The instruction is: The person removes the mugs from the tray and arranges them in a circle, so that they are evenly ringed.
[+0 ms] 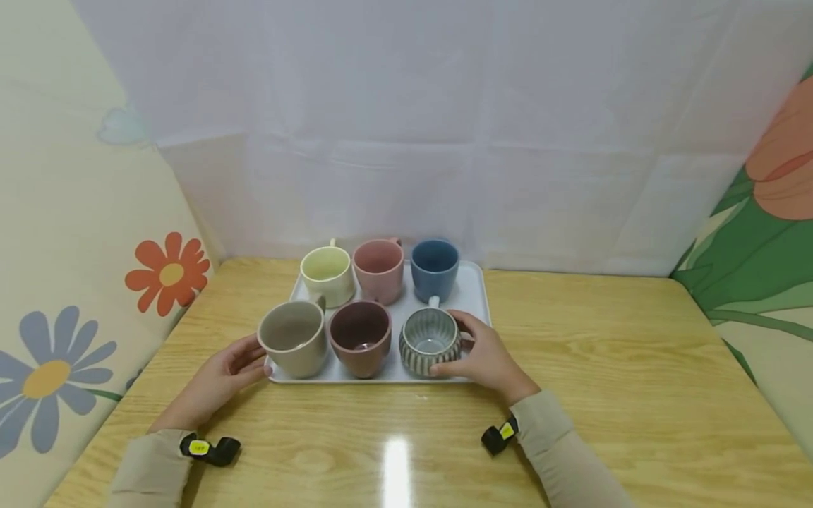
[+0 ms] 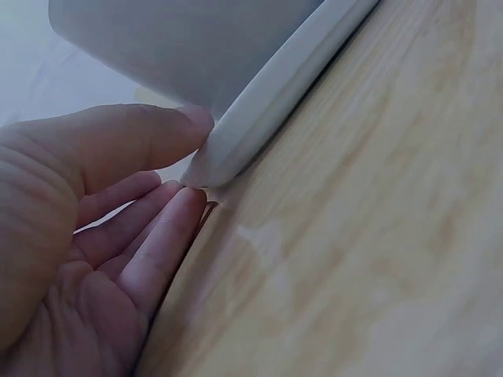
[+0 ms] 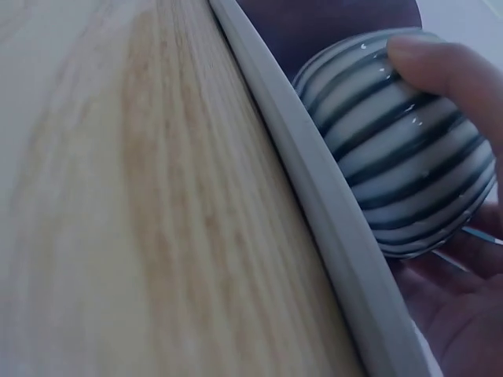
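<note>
Striped cup (image 1: 429, 342) sits in your right hand (image 1: 485, 356), on the hand's inner-left side. You've got it gripped: thumb on the near wall, fingers round the right and far side. No real long axis: it's round and squat, mouth up, looks level. Can't confirm whether the base touches the tray (image 1: 473, 282); the side view has it just inside the near rim.

Left of your right grip: brown cup (image 1: 360, 346), just beside the striped one, then beige cup (image 1: 295, 346). Beyond the grip, farther from you: blue cup (image 1: 435, 271), with pink cup (image 1: 380, 274) and yellow cup (image 1: 327, 279) to its left.

Your left hand (image 1: 222, 374) is well apart from the striped cup, thumb and fingertips pinching the tray's near-left corner, right by the beige cup. Can't tell if it touches that cup.

Surface is a wood-grain table (image 1: 603, 353) under the tray, running right of your right hand and toward you. White cloth (image 1: 444, 106) hangs beyond the back row; flowered panels (image 1: 775, 212) flank both sides.
</note>
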The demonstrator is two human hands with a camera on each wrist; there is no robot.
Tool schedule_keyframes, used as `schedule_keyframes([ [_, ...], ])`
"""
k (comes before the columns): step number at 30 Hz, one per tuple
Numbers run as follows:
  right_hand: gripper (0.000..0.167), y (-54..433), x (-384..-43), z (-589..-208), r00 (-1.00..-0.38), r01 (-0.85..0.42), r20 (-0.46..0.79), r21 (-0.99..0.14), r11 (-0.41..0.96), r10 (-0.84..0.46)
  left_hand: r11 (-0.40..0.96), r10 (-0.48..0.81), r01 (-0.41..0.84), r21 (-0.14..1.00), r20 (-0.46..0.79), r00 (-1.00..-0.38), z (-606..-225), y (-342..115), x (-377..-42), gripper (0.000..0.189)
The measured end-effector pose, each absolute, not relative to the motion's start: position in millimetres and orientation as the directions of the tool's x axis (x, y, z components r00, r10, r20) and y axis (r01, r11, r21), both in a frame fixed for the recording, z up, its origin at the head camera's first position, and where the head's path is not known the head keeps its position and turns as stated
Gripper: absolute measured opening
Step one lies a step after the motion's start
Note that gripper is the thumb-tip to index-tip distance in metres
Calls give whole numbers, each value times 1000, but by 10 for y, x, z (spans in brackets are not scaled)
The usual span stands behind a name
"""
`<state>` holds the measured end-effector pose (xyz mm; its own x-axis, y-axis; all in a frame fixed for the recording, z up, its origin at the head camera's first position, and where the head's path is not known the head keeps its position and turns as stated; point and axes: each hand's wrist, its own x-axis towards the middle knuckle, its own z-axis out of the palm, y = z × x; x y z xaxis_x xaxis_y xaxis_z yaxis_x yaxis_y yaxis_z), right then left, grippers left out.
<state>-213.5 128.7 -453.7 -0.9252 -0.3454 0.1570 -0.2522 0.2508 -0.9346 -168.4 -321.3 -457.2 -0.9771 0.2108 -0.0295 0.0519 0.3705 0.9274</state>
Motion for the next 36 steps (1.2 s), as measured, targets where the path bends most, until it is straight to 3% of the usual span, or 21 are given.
schedule_keyframes([
  [36, 89, 1934, -2214, -4191, -945, -324, 306, -923, 210, -114, 375, 234, 65, 925, -27, -972, -4576, -3221, -1675, 76],
])
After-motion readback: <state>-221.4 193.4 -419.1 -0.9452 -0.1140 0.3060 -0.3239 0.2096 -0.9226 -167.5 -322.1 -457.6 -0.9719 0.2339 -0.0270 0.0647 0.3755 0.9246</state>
